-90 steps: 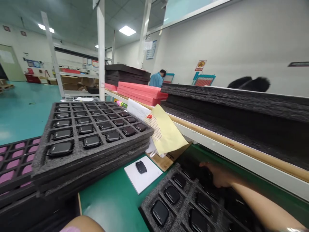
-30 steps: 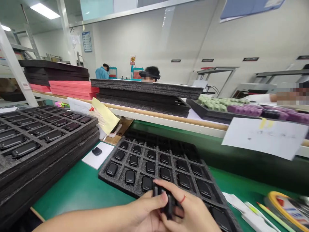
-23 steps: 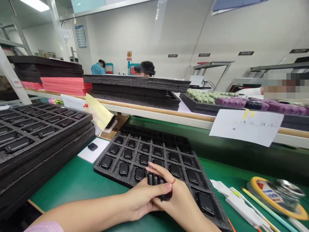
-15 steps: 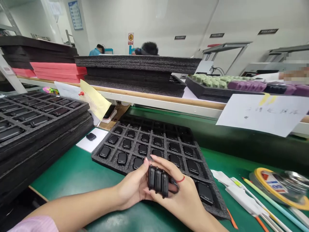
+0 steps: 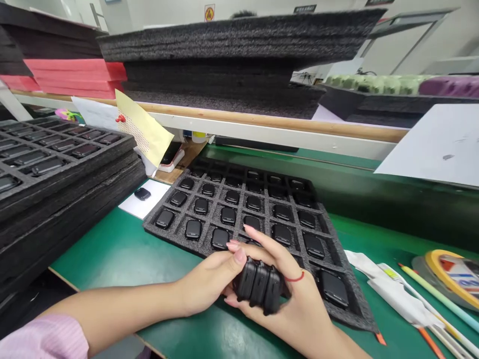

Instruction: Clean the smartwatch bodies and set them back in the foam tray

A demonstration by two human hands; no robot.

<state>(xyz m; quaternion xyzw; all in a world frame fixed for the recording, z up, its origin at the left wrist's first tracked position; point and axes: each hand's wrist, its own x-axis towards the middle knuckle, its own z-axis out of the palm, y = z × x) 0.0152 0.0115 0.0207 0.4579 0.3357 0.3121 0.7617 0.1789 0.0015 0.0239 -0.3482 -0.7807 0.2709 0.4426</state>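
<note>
A small stack of black smartwatch bodies (image 5: 259, 284), stood on edge side by side, sits between my hands. My right hand (image 5: 295, 309) wraps round the stack from the right, its fingers curled over the far side and underneath. My left hand (image 5: 213, 281) presses its thumb against the stack's upper left end; its other fingers are partly hidden behind. Just beyond my hands lies a dark foam tray (image 5: 164, 234) with rounded black watch bodies (image 5: 228, 215) in its compartments. My hands cover part of its near edge.
A tall pile of filled foam trays (image 5: 112, 174) stands at the left. One watch body (image 5: 142, 194) lies on white paper (image 5: 151, 207). At the right are tape rolls (image 5: 445, 279) and pens (image 5: 437, 301). A shelf (image 5: 262, 119) with stacked black foam (image 5: 232, 45) crosses behind.
The camera view has tilted down and come closer to the bench. Both hands still hold the stack, and my left thumb now presses on its upper left end.
</note>
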